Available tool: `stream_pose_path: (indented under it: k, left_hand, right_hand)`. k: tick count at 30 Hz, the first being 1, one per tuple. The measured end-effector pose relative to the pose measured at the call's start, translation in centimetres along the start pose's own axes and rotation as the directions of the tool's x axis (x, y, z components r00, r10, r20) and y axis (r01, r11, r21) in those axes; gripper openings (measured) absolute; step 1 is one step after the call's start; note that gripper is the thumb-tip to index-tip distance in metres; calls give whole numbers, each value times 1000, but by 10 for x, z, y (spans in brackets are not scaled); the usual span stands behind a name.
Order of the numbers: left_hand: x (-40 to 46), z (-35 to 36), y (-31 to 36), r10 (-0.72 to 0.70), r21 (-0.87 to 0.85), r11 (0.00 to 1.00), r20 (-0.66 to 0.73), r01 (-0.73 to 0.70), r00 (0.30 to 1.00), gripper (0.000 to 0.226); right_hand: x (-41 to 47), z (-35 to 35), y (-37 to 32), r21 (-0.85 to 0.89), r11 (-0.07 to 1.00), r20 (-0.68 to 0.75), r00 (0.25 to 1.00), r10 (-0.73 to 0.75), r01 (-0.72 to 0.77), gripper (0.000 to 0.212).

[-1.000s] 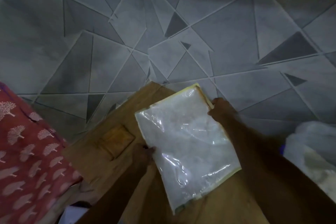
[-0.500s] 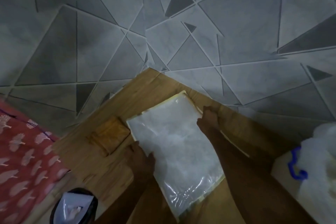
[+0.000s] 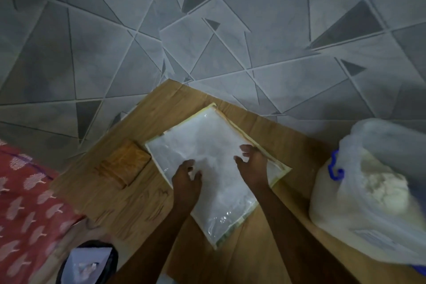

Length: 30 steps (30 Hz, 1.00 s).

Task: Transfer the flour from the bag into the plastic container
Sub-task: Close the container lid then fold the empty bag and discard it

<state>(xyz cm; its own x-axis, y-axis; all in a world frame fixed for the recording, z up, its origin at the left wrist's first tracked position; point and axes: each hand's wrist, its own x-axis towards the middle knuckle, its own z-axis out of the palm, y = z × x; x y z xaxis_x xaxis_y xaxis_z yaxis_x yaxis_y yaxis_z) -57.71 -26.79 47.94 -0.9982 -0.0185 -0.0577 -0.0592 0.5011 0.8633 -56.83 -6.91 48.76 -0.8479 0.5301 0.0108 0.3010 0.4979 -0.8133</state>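
Set-up step: left hand (image 3: 187, 176) and right hand (image 3: 252, 161), fingers loosely spread, gripping nothing, over plastic-wrapped flat packet (image 3: 214, 168) mid-bench (image 3: 110, 193). Flour bag (image 3: 368, 191) at 3 o'clock (container unidentified). Next: grasp bag.

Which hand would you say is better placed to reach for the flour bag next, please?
Probably the right hand: the flour bag sits on that side of the wooden board, while the left hand is farther away.
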Motion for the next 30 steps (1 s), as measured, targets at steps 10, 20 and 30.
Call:
stream_pose_path:
  k: [10, 20, 30]
  left_hand:
    - [-78, -2, 125, 263, -349, 895, -89, -278, 961, 16]
    - [-221, 60, 210, 359, -541, 790, 28, -288, 933, 21]
    - [-332, 146, 239, 449, -534, 787, 152, -309, 880, 19]
  right_hand:
    - [-91, -129, -46, 393, 911, -251, 968, -26, 126, 17]
    - [-172, -272, -1, 422, 868, -424, 903, -65, 261, 13]
    - [-231, -376, 78, 446, 863, -562, 825, 63, 238, 10]
